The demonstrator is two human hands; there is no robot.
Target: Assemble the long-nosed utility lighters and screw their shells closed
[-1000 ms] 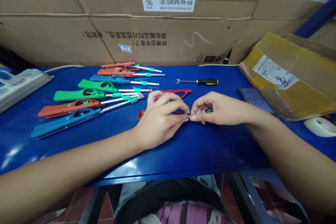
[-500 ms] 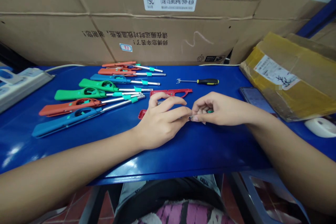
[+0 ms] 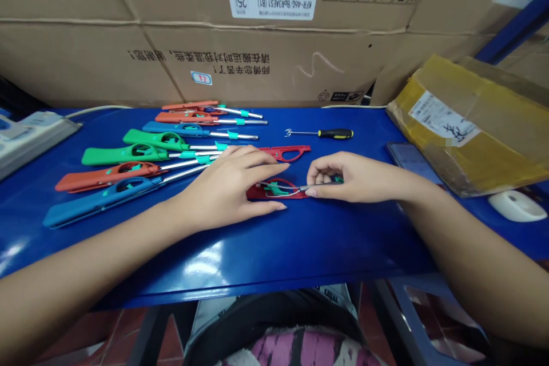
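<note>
A red lighter shell half (image 3: 293,194) lies on the blue table, with a green trigger (image 3: 274,188) and thin wires in it. My left hand (image 3: 227,186) spreads over its left end, thumb and forefinger apart on either side; whether it touches the shell is unclear. At the shell's right end, my right hand (image 3: 355,177) pinches a thin dark rod that the wires run to. Something green shows behind these fingers. Just beyond lies a second red shell half (image 3: 291,153), partly covered by my left hand.
Several long-necked lighters, such as a blue lighter (image 3: 103,203) and a green lighter (image 3: 124,154), lie at left. A screwdriver (image 3: 337,134) lies behind my hands. At right are a phone (image 3: 414,161), a taped box (image 3: 467,126) and a white mouse (image 3: 517,206); a power strip (image 3: 38,134) stands far left.
My left hand has moved left, away from my right fingertips, and its fingers have opened. The shell with its trigger and wires now shows between the hands. My right hand keeps its pinch.
</note>
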